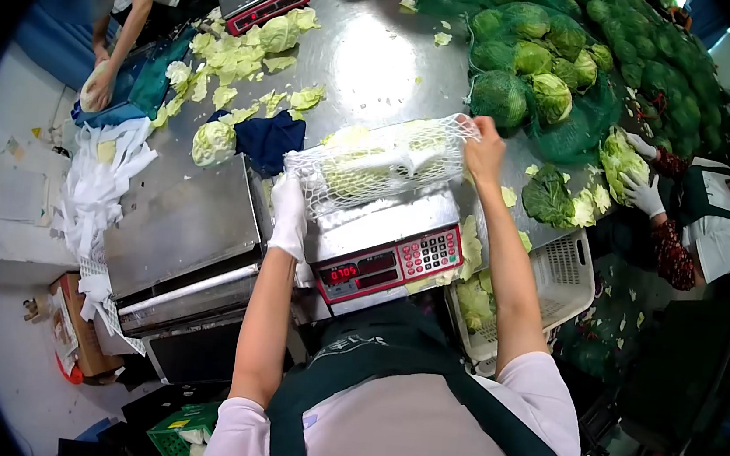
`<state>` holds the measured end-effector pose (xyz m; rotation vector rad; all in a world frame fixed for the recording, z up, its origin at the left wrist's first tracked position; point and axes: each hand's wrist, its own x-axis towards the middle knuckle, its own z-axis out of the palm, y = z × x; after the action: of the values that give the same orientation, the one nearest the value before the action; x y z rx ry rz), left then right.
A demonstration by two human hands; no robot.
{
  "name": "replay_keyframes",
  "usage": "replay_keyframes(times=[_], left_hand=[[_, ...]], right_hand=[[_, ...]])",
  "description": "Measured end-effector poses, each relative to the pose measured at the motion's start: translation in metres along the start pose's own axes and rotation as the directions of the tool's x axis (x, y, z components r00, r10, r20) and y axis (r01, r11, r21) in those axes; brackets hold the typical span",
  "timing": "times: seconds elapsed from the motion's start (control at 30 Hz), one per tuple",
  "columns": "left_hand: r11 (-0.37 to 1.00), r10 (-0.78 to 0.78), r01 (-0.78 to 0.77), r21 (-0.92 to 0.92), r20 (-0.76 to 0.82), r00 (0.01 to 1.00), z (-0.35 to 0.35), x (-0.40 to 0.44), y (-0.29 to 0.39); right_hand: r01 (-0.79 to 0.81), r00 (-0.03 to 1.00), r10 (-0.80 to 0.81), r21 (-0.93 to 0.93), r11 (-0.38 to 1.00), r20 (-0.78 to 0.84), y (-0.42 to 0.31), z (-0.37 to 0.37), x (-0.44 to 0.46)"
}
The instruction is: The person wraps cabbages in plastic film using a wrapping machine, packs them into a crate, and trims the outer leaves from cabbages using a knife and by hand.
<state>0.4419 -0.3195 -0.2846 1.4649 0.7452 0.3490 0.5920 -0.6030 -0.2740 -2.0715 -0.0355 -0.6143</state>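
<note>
A white mesh net bag [380,166] with pale green cabbage inside lies stretched over the metal pan of a red digital scale [383,263], whose display is lit. My left hand [289,214], in a white glove, grips the bag's left end. The bare fingers of my right hand [483,154] are closed on its right end. Just left of the bag are a dark blue cloth [270,141] and a trimmed cabbage [213,144].
Green net sacks of cabbages [522,54] fill the far right of the metal table [374,44]. A second scale [264,0] and loose leaves [236,62] lie far left. Co-workers handle cabbages on both sides. A white crate [567,278] stands below my right arm.
</note>
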Motion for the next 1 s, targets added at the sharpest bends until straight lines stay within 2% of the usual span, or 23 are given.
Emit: replay_keyframes(times=[0.07,0.1,0.13,0.17,0.2,0.27,0.3,0.33,0.4,0.47,0.53,0.57,0.6,0.67,0.7,0.73,0.8,0.83,0.87,0.9,0.93,0.97,1.0], left_hand=[[0.966,-0.239,0.241,-0.098,0.033,0.97,0.012,0.014,0.012],[0.935,-0.332,0.338,-0.109,0.071,0.941,0.017,0.02,0.022],[0.867,-0.249,0.327,-0.376,0.241,0.938,0.029,0.013,0.022],[0.904,-0.26,0.312,-0.292,0.203,0.944,0.031,0.02,0.02],[0.931,-0.273,0.303,-0.203,0.163,0.948,0.033,0.026,0.015],[0.942,-0.243,0.286,-0.176,0.228,0.943,0.041,0.04,0.013],[0.952,-0.211,0.265,-0.153,0.297,0.931,0.046,0.043,0.012],[0.95,-0.219,0.272,-0.152,0.296,0.93,0.05,0.045,0.01],[0.803,-0.292,0.46,-0.379,0.422,0.858,0.056,0.044,0.021],[0.78,-0.309,0.495,-0.384,0.452,0.837,0.05,0.05,0.01],[0.738,-0.301,0.535,-0.411,0.508,0.807,0.045,0.061,0.002],[0.703,-0.308,0.589,-0.399,0.575,0.758,0.045,0.061,0.008],[0.699,-0.316,0.594,-0.398,0.573,0.756,0.043,0.06,0.014],[0.613,-0.124,0.653,-0.445,0.761,0.636,0.037,0.06,0.02],[0.612,-0.204,0.641,-0.463,0.691,0.693,0.04,0.058,0.019],[0.613,-0.207,0.64,-0.463,0.688,0.696,0.033,0.06,0.023],[0.847,-0.116,0.498,-0.188,0.847,0.518,0.018,0.062,0.045],[0.946,-0.087,0.321,-0.054,0.908,0.409,0.016,0.062,0.06],[0.962,-0.023,0.263,-0.067,0.946,0.324,0.011,0.061,0.068],[0.996,-0.033,0.092,0.008,0.958,0.285,0.011,0.054,0.077],[0.994,-0.05,-0.086,0.074,0.968,0.247,0.011,0.045,0.088],[0.854,-0.281,-0.384,0.352,0.932,0.231,0.011,0.036,0.1],[0.821,-0.308,-0.438,0.367,0.93,0.202,0.011,0.021,0.114]], right_hand=[[-0.111,0.945,0.107,-0.005,0.994,0.309,0.041,0.037,0.0],[-0.111,0.946,0.106,0.001,0.994,0.307,0.046,0.041,0.0],[-0.276,0.853,0.215,0.061,0.959,0.476,0.052,0.042,-0.004],[-0.44,0.712,0.293,0.081,0.894,0.638,0.055,0.041,-0.01],[-0.442,0.706,0.295,0.076,0.894,0.644,0.047,0.038,-0.02],[-0.622,0.754,0.325,0.461,0.632,0.571,0.033,0.036,-0.037],[-0.693,0.701,0.331,0.494,0.524,0.632,0.047,0.039,-0.038],[-0.698,0.696,0.336,0.488,0.524,0.634,0.052,0.037,-0.041],[-0.718,0.689,0.307,0.558,0.417,0.657,0.035,0.025,-0.046],[-0.739,0.666,0.319,0.541,0.401,0.674,0.039,0.022,-0.048],[-0.84,0.541,0.245,0.501,0.208,0.805,0.044,0.021,-0.044],[-0.851,0.514,0.18,0.472,0.231,0.839,0.039,0.017,-0.042],[-0.855,0.507,0.185,0.465,0.228,0.842,0.032,0.015,-0.038],[-0.936,0.339,-0.102,0.347,0.064,0.935,0.013,0.012,-0.026],[-0.939,0.314,-0.259,0.338,0.055,0.913,0.0,0.013,-0.017],[-0.941,0.312,-0.261,0.336,0.051,0.913,-0.002,0.018,-0.009],[-0.865,0.24,-0.458,0.403,0.3,0.856,-0.012,0.03,0.008],[-0.94,0.123,-0.499,0.262,0.219,0.858,-0.022,0.031,0.021],[-0.942,0.121,-0.5,0.259,0.215,0.857,-0.03,0.036,0.034],[-0.83,-0.126,-0.575,0.232,0.508,0.809,-0.037,0.041,0.048],[-0.622,-0.378,-0.555,0.241,0.745,0.74,-0.045,0.042,0.057],[-0.387,-0.516,-0.393,0.203,0.9,0.761,-0.067,0.041,0.062],[-0.385,-0.519,-0.391,0.201,0.901,0.76,-0.075,0.039,0.063]])
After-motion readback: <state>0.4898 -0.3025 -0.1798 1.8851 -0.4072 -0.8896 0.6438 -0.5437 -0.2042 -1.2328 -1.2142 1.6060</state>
